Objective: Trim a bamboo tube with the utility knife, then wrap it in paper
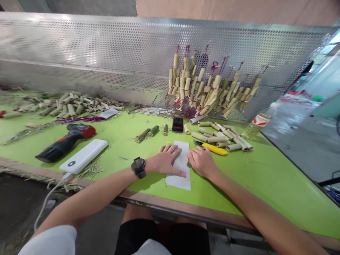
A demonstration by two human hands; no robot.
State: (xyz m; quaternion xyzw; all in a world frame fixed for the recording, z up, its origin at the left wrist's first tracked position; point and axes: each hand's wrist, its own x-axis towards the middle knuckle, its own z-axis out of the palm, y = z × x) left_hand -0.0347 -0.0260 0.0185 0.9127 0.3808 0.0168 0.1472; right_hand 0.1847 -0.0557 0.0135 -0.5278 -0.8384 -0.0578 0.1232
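On the white sheet [178, 179], which lies flat at the near edge of the green table [268, 177], both hands meet and honestly most of the interesting bit is covered up. The right hand [202, 162] is curled up tight at the sheet's right edge, knuckles up. All I can see of what it's gripping is a tiny tan nub, a bamboo stub [187, 162], poking out on the thumb side and touching the sheet. The rest is buried in the fist, so I can't tell its length or shape.

The left hand [165, 160] is spread open, palm down, pressing on the sheet's left half with fingers pointing across toward the other hand. There's a black wristwatch [138, 167] on that wrist. Both forearms come in low from the bottom corners, and the right one is cut off by the frame.

Just beyond the sheet on its right is a yellow utility knife [215, 149], its blade end hard to make out, and past that are loose bamboo tubes [223, 136]. Straight behind the sheet sits a small black box [177, 124]; no idea what it is. Well left of the sheet are a white power bank [83, 155] and a cordless drill [65, 141]. Far behind the sheet, strung bamboo bundles [207, 88] hang on the perforated metal panel [106, 53].
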